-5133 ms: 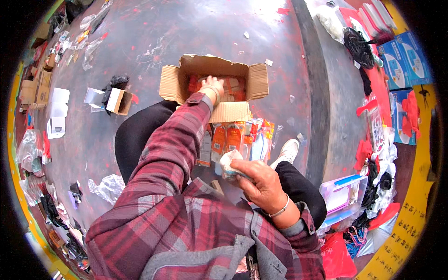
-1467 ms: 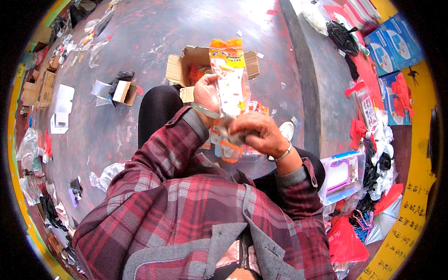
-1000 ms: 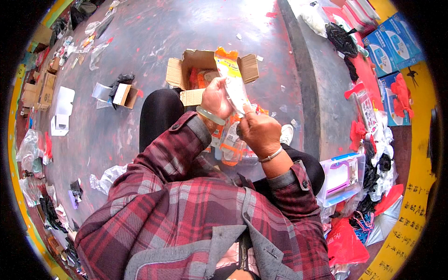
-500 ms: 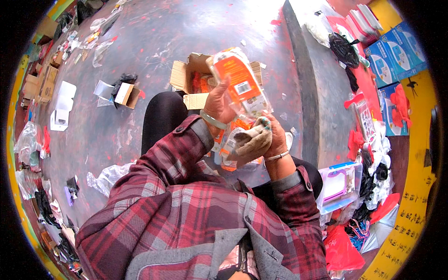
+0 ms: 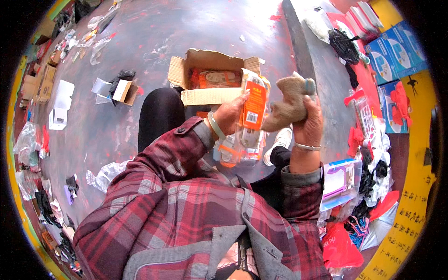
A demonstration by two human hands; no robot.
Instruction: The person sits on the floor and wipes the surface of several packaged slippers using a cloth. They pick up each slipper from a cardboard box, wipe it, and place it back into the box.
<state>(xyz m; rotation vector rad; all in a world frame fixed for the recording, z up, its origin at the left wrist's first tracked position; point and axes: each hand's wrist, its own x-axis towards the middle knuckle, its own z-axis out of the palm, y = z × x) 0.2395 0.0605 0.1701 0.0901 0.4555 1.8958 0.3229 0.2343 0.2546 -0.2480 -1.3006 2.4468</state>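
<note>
My left hand is closed on the lower left edge of a clear plastic packet with an orange and white card, held upright in front of me. To its right my right hand grips a soft grey-brown cloth with a teal patch at one end; some fingers are hidden behind it. The cloth's lower end is close beside the packet, and I cannot tell if they touch. Below my hands, more orange and white packets lie between my legs. Beyond sits an open cardboard box with similar packets inside.
A small open carton and a white box are on the floor at left. Crumpled clear plastic lies nearer. At right are a clear plastic bin, red bags and blue boxes. My white shoe shows below the cloth.
My right hand has moved up and right with the cloth, away from the packet's lower end. The packet has shifted right and lower in my left hand and stands more upright.
</note>
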